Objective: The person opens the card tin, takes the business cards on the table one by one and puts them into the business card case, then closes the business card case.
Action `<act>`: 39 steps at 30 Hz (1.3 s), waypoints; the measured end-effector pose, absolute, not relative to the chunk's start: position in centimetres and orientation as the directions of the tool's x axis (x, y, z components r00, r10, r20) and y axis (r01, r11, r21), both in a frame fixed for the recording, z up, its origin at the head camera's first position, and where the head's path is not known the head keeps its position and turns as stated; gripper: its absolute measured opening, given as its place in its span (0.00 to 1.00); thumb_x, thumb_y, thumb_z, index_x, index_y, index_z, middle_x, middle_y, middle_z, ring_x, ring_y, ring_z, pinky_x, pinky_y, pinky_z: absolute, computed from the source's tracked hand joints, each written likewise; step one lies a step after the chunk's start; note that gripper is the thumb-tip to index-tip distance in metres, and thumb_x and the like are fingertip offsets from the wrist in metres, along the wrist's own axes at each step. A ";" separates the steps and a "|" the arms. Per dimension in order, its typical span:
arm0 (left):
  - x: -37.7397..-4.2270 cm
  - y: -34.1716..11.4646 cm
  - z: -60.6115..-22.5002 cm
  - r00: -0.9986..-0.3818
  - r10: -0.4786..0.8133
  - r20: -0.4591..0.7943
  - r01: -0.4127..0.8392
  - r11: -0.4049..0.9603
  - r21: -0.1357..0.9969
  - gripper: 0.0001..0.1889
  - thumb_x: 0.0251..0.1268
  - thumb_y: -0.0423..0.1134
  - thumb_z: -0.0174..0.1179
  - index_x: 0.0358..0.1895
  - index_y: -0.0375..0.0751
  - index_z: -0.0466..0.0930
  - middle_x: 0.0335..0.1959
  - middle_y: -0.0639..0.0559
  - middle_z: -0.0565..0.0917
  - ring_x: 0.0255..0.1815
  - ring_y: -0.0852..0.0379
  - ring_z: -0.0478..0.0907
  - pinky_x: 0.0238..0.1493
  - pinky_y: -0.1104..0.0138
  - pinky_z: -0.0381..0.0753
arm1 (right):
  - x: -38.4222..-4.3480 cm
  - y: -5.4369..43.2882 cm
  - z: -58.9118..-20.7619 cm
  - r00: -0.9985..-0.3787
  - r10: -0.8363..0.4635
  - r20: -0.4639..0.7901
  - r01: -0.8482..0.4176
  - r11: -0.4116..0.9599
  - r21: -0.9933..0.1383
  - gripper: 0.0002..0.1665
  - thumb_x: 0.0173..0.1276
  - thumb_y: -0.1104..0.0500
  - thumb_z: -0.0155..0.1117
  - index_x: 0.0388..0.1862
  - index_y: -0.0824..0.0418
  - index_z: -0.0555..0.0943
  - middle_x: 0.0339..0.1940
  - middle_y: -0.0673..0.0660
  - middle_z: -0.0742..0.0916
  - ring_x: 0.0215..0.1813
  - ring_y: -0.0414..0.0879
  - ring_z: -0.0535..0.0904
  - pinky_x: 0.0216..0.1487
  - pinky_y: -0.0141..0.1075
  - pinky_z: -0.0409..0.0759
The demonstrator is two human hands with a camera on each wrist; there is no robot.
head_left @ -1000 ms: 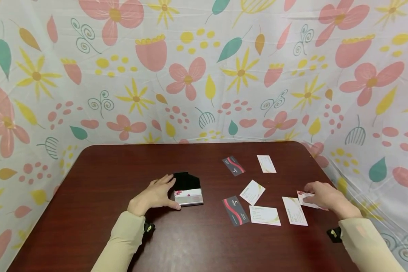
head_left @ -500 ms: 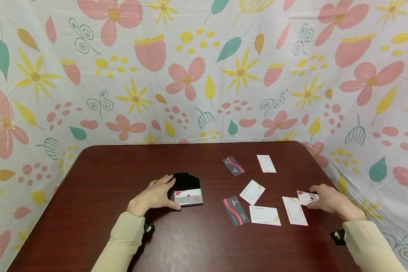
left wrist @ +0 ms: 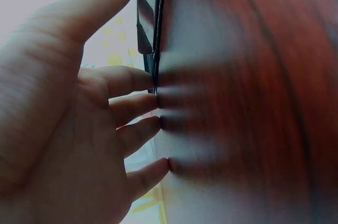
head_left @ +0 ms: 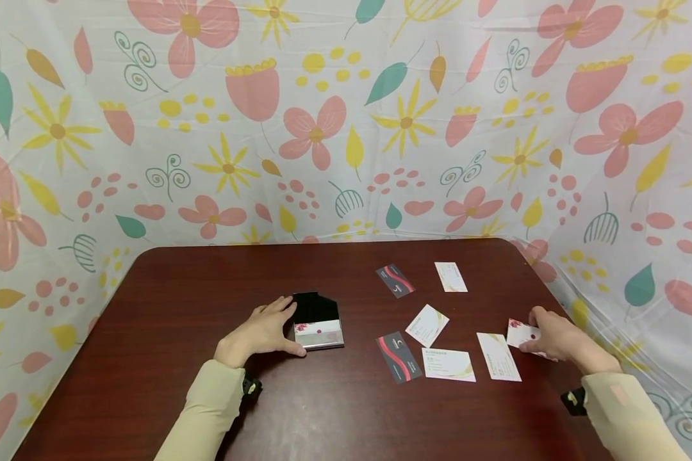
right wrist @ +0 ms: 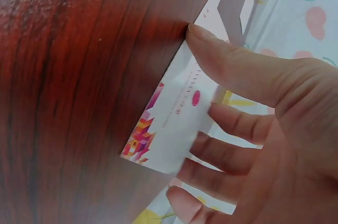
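Observation:
In the head view my left hand (head_left: pixel 264 331) spans the left side of an open business card case (head_left: pixel 316 307), thumb at its near corner and index finger at its far corner. A white card with pink print shows in the case's near half. The left wrist view shows the other fingertips (left wrist: pixel 165 166) down on the table beside the case (left wrist: pixel 150 12). At the right, my right hand (head_left: pixel 564 339) holds a white business card (head_left: pixel 517 333) with a pink floral corner by its edges. In the right wrist view the thumb is on one long edge of this card (right wrist: pixel 177 113), fingers at the opposite one.
Between the hands lie several loose cards: two dark ones with red waves, a far one (head_left: pixel 395 280) and a near one (head_left: pixel 400 356), and white ones (head_left: pixel 451 276), (head_left: pixel 428 325), (head_left: pixel 448 365), (head_left: pixel 498 356). A floral curtain (head_left: pixel 346 128) hangs behind the brown table (head_left: pixel 207 275).
My right hand has shifted slightly right and drawn back from over the floral card, now gripping its edges. The card has turned and moved a little. My left hand and the case stay put.

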State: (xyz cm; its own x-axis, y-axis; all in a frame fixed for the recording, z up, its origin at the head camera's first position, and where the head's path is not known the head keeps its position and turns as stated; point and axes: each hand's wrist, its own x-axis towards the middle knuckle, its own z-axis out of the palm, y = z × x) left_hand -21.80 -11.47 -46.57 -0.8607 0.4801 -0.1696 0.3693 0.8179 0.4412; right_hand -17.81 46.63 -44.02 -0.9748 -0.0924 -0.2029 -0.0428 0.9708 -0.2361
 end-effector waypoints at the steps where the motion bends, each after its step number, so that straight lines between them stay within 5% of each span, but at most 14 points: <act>1: -21.8 -11.5 -46.6 -0.861 0.480 -0.169 0.369 0.817 0.443 0.58 0.45 0.65 0.72 0.75 0.34 0.58 0.77 0.40 0.54 0.78 0.43 0.46 0.71 0.44 0.48 | -17.7 46.6 -44.1 -0.976 -0.085 -0.201 -0.034 0.970 -0.243 0.37 0.49 0.49 0.80 0.41 0.70 0.68 0.26 0.57 0.76 0.26 0.47 0.72 0.27 0.40 0.70; 14: -21.5 -11.5 -46.2 -0.862 0.477 -0.171 0.380 0.832 0.403 0.57 0.45 0.64 0.73 0.74 0.33 0.59 0.77 0.40 0.55 0.77 0.43 0.47 0.70 0.45 0.50 | -17.6 46.2 -43.9 -0.972 -0.049 -0.231 0.005 0.974 -0.226 0.44 0.50 0.44 0.79 0.52 0.72 0.71 0.35 0.64 0.81 0.30 0.51 0.76 0.28 0.45 0.69; 23: -21.3 -11.6 -46.1 -0.859 0.480 -0.179 0.375 0.827 0.420 0.57 0.46 0.64 0.72 0.74 0.32 0.58 0.77 0.38 0.54 0.77 0.41 0.46 0.71 0.45 0.49 | -17.5 46.3 -44.0 -0.979 -0.098 -0.181 -0.061 0.979 -0.197 0.25 0.64 0.60 0.67 0.54 0.74 0.74 0.41 0.71 0.81 0.35 0.58 0.78 0.30 0.53 0.73; 31: -21.5 -11.5 -46.2 -0.860 0.477 -0.182 0.374 0.832 0.410 0.57 0.46 0.64 0.72 0.75 0.34 0.58 0.77 0.40 0.54 0.77 0.42 0.47 0.71 0.45 0.49 | -17.5 46.3 -44.0 -0.992 -0.074 -0.098 -0.054 0.980 -0.193 0.17 0.63 0.70 0.54 0.50 0.68 0.80 0.45 0.74 0.82 0.44 0.69 0.77 0.27 0.55 0.70; 39: -21.6 -11.3 -46.0 -0.859 0.482 -0.174 0.378 0.825 0.420 0.57 0.46 0.64 0.72 0.74 0.32 0.59 0.77 0.38 0.54 0.77 0.42 0.47 0.70 0.44 0.49 | -17.7 45.9 -43.2 -0.990 -0.144 0.014 -0.143 0.965 -0.221 0.08 0.58 0.71 0.59 0.38 0.69 0.81 0.30 0.63 0.84 0.33 0.57 0.79 0.32 0.50 0.75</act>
State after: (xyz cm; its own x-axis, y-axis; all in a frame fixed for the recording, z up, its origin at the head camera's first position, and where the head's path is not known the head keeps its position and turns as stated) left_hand -21.64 -11.29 -46.05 -0.8585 0.4823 -0.1743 0.3784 0.8251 0.4195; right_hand -17.68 45.94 -43.22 -0.9895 -0.1437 0.0142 -0.1433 0.9646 -0.2214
